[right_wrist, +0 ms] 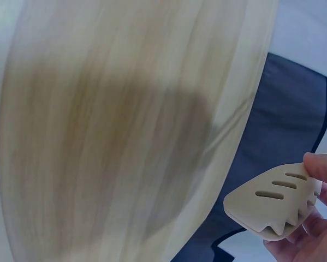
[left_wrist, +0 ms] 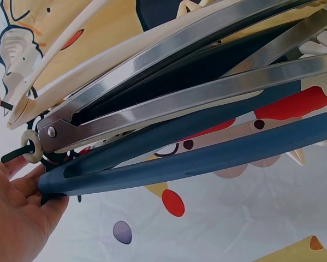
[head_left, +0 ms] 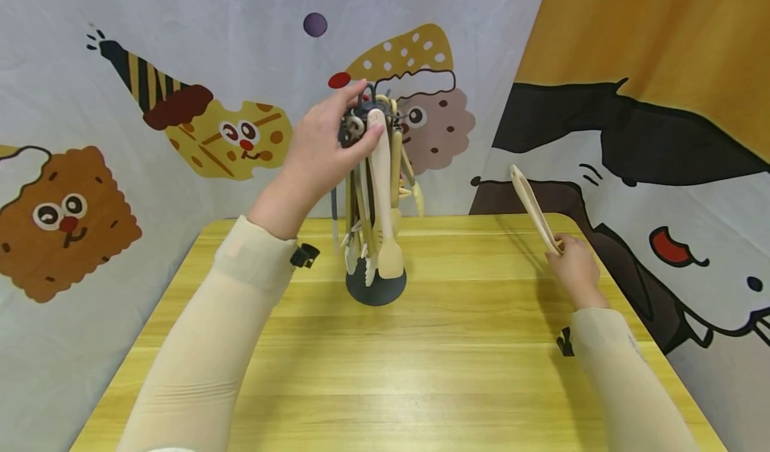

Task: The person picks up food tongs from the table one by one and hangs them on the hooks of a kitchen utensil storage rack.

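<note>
My left hand (head_left: 327, 131) grips the top of a utensil stand (head_left: 375, 296) with a dark round base, its thumb at the upper end of a beige spatula (head_left: 391, 259). Several utensils hang there. Beside that hand, the left wrist view shows blue tongs (left_wrist: 207, 166) and metal-armed tongs (left_wrist: 168, 112) on hooks. At the table's right side, my right hand (head_left: 576, 269) holds beige tongs (head_left: 529, 200), their hinged end pointing up and away. In the right wrist view, the slotted, toothed tip (right_wrist: 261, 204) shows by the fingers.
A wooden table (head_left: 385, 385) spreads below, with the stand near its back middle. Behind it hangs a white cloth (head_left: 252, 31) printed with cartoon food. A large cartoon figure (head_left: 553, 111) fills the cloth on the right.
</note>
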A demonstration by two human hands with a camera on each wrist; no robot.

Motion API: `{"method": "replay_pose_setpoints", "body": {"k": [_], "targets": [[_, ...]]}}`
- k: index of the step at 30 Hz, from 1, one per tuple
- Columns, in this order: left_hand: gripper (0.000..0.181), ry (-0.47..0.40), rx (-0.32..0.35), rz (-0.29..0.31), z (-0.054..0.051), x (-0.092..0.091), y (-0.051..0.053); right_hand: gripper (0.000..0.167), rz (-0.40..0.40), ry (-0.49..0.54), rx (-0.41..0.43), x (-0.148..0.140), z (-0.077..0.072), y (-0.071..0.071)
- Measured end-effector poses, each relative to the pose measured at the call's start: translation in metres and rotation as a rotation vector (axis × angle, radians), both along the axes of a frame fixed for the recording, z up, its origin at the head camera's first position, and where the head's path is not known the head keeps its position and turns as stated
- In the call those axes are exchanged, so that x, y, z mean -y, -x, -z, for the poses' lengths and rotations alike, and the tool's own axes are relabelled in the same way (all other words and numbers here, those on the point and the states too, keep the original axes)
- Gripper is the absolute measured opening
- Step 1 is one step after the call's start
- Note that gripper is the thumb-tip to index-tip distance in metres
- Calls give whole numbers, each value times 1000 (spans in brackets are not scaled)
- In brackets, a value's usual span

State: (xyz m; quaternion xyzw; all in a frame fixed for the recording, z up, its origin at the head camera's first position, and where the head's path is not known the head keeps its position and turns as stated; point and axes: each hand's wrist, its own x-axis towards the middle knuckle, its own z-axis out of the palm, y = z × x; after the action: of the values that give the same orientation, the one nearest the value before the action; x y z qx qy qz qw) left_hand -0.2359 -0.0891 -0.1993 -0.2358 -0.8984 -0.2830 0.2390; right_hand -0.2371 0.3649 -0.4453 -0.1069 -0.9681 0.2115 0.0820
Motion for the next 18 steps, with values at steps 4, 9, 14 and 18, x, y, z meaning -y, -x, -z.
{"method": "replay_pose_setpoints", "body": {"k": [4, 9, 14, 18], "targets": [[64, 2, -10, -5, 0, 0, 1, 42, 4, 13, -44, 10, -3, -3], [64, 1, -16, -8, 0, 0, 1, 41, -13, 38, -117, 24, -7, -6], [64, -1, -21, -6, 1, 0, 1, 40, -17, 65, -195, 39, -16, -8], [64, -4, -20, -5, 1, 0, 1, 39, -38, 82, -258, 52, -23, -11]]}}
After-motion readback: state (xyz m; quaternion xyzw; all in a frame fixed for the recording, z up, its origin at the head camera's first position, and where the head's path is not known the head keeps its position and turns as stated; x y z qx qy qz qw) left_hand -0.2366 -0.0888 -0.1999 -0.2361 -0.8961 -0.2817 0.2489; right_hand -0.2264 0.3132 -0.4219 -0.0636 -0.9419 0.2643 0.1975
